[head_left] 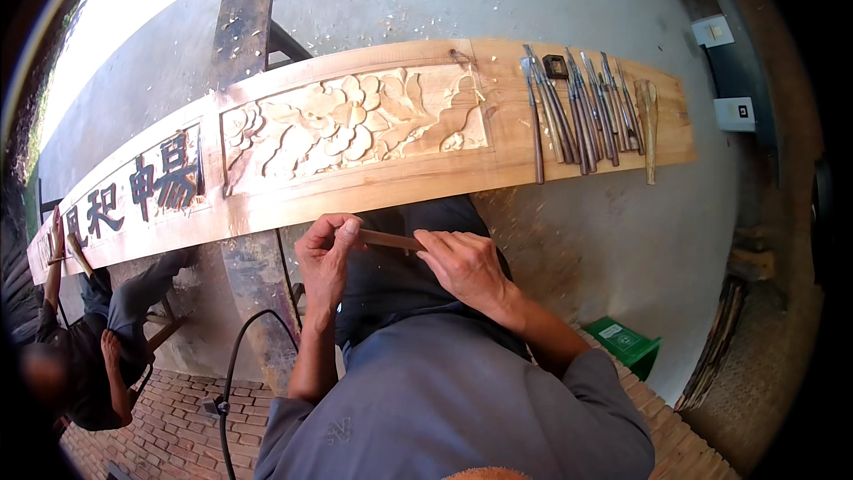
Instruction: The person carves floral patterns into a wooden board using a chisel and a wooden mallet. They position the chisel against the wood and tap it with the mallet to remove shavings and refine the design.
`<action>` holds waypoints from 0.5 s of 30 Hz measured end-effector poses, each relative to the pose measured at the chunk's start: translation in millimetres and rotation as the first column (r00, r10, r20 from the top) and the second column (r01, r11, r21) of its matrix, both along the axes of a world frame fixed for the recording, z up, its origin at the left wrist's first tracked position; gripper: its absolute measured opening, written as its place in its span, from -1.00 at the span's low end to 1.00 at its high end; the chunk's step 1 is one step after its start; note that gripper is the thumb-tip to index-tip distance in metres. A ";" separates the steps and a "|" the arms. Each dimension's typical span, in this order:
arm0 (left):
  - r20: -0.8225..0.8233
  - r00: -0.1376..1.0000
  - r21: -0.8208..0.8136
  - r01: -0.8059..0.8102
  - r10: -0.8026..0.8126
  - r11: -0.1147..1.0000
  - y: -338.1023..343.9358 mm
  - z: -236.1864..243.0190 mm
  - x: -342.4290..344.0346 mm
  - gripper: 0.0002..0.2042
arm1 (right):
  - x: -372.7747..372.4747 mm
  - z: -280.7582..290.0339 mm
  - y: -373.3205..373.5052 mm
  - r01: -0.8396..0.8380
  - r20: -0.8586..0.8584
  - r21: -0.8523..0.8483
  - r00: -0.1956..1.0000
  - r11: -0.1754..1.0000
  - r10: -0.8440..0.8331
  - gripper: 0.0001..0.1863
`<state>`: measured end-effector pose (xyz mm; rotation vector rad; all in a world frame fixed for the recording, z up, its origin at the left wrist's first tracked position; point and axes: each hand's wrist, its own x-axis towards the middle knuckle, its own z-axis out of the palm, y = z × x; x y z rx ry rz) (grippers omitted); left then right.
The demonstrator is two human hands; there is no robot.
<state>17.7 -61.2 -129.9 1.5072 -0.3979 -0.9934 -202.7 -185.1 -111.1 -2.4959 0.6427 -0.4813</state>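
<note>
Over my lap, just off the near edge of a long wooden board (pixel 373 198), both hands hold a narrow, flat reddish-brown strip (pixel 391 240) whose kind I cannot make out. My left hand (pixel 324 253) grips one end, thumb on top. At the other end, the fingers of my right hand (pixel 466 268) are pinched round it. A carved panel of flowers and leaves (pixel 346 116) lies beyond my hands. Several chisels (pixel 582 124) with wooden handles rest side by side on the board's right part, beside a pale wooden mallet-like stick (pixel 650 133).
A co-worker (pixel 98 347) sits at the left, one hand by the board's dark carved characters (pixel 164 178). A small dark square block (pixel 556 67) lies among the chisels. A dark bench (pixel 244 18), a green bin (pixel 626 344) and a black cable (pixel 227 391) stand around.
</note>
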 end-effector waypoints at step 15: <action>-0.096 0.987 -0.107 0.117 -0.127 0.987 -4.9 8.5 -14.1 -0.60 | -21.0 17.2 20.0 0.205 0.006 0.048 0.979 0.978 -0.206 -0.77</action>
